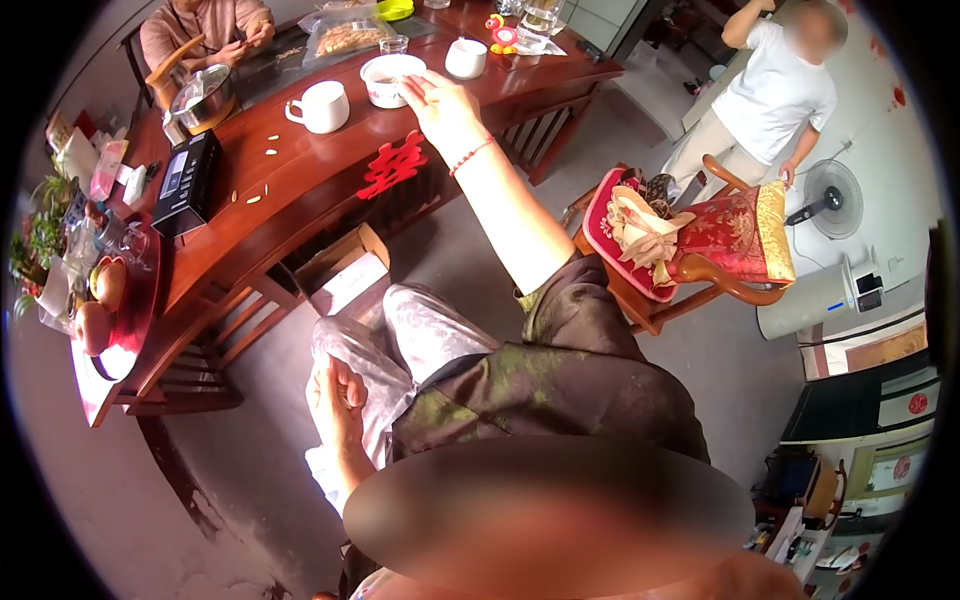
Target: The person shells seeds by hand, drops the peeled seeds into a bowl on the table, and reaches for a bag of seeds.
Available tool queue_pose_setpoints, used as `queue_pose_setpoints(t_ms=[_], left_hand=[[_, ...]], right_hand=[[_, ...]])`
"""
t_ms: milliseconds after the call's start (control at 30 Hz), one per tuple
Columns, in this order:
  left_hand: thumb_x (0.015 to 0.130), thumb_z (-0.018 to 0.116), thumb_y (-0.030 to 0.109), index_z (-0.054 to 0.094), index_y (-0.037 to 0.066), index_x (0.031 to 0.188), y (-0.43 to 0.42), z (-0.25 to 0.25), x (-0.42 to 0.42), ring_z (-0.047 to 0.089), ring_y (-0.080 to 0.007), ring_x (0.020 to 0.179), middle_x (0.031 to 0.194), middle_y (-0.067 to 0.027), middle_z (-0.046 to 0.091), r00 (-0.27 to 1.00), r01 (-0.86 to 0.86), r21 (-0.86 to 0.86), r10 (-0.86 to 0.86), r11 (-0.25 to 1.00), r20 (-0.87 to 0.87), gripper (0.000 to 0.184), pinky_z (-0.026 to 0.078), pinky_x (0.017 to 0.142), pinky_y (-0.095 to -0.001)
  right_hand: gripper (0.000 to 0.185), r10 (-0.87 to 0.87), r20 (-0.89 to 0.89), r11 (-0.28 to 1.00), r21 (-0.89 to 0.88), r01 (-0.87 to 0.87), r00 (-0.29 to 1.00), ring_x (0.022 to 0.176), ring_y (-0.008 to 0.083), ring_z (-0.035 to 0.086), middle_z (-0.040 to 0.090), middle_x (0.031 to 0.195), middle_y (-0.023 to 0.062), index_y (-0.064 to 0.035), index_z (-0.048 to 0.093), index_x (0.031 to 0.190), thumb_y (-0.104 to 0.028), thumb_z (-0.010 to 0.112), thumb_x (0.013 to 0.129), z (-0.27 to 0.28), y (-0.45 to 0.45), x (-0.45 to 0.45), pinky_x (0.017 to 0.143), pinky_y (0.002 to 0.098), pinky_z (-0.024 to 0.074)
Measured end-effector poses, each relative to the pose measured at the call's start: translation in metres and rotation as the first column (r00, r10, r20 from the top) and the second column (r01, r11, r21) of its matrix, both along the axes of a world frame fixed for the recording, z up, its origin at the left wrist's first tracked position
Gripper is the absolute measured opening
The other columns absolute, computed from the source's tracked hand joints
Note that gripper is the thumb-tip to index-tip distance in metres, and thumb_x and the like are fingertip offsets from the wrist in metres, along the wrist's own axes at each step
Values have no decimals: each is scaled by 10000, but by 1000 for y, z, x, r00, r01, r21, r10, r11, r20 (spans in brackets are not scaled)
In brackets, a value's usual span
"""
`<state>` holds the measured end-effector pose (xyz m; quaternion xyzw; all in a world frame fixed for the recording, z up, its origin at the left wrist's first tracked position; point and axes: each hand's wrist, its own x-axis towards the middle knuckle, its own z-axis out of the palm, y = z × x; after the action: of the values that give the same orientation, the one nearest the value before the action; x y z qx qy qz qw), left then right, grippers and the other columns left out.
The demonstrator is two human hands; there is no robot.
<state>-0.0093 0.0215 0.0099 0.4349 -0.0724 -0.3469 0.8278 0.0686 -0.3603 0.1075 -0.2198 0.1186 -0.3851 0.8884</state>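
Observation:
My right hand is stretched out over the dark red wooden table, at the right side of a white bowl. Its fingers are extended near the bowl's rim, and I see nothing held in them. A red bead bracelet circles that wrist. Close by stand a white mug and a white cup. My left hand rests over my lap with fingers curled closed. Whatever it may hold is hidden.
Seeds lie scattered near a black device. A red paper cutout hangs at the table edge. Another person sits across; a second person stands beyond a cushioned chair. A cardboard box stands below.

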Motion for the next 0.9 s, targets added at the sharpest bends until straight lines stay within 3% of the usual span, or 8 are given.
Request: queue_pose_setpoints(t_ms=[67, 133, 200, 267, 333, 533, 667, 900], left_hand=[[992, 476, 319, 422, 99, 725, -1, -1, 1, 279, -49, 413, 557, 34, 358, 1000, -7, 8, 7, 1000, 22, 350, 209, 381, -208], [988, 485, 308, 422, 99, 729, 0, -3, 4, 296, -53, 428, 564, 34, 361, 1000, -16, 21, 16, 1000, -16, 339, 225, 390, -210], [982, 499, 281, 423, 102, 729, 2, -1, -3, 318, -61, 448, 578, 30, 366, 999, -31, 61, 32, 998, -15, 318, 237, 399, -214], [987, 483, 272, 426, 101, 728, 2, -2, -5, 317, -66, 436, 556, 21, 374, 999, -39, 90, 42, 995, -33, 316, 240, 398, -218], [996, 460, 272, 429, 97, 723, 1, -1, -2, 310, -70, 413, 522, 13, 373, 1000, 5, 42, -6, 999, 26, 326, 237, 390, -224], [999, 445, 272, 432, 96, 717, 1, -1, 0, 300, -70, 387, 486, 14, 367, 1000, -19, 33, 19, 999, 12, 333, 222, 373, -228], [996, 450, 272, 434, 97, 717, 2, 8, -2, 302, -69, 389, 485, 15, 368, 999, -42, 86, 42, 995, 2, 330, 220, 372, -227], [976, 506, 222, 460, 83, 701, 1, 3, -3, 376, -91, 431, 537, -12, 430, 997, 18, 44, -15, 999, -70, 312, 267, 407, -237]], right_hand=[[509, 7, 12, 999, -44, -7, 1000, 1203, 402, 474, 406, 1312, 289, 135, 277, 1333, 161, 250, 826, -5, -9, 7, 1049, 453, 438], [402, -52, 5, 999, -8, 52, 999, 1208, 389, 460, 420, 1329, 268, 116, 307, 1321, 2, 376, 941, 3, -5, 11, 1047, 469, 419], [372, -49, 5, 942, -332, 48, 999, 1191, 364, 478, 459, 1302, 256, 106, 344, 1283, -100, 402, 979, -20, -35, 21, 1049, 464, 411], [396, -45, 34, 992, -121, 48, 998, 1227, 368, 457, 410, 1356, 255, 96, 303, 1340, -45, 365, 975, 3, -27, 19, 1063, 462, 399], [478, -14, 7, 978, -210, 16, 1000, 1318, 404, 360, 284, 1445, 276, 69, 182, 1423, -19, 297, 967, 0, -44, 34, 1095, 477, 360], [486, -49, -107, 964, -265, 19, 993, 1306, 420, 370, 257, 1460, 283, 48, 139, 1440, -125, 243, 998, 6, -62, 65, 1078, 479, 372], [535, -57, -126, 988, -151, 38, 990, 1332, 410, 337, 253, 1483, 249, 24, 154, 1454, -257, 252, 1009, 7, -79, 80, 1111, 474, 303], [612, -147, -370, 937, -348, 9, 917, 1388, 325, 273, 330, 1481, 178, 22, 314, 1415, -423, 269, 998, 7, -80, 100, 1142, 442, 144]])
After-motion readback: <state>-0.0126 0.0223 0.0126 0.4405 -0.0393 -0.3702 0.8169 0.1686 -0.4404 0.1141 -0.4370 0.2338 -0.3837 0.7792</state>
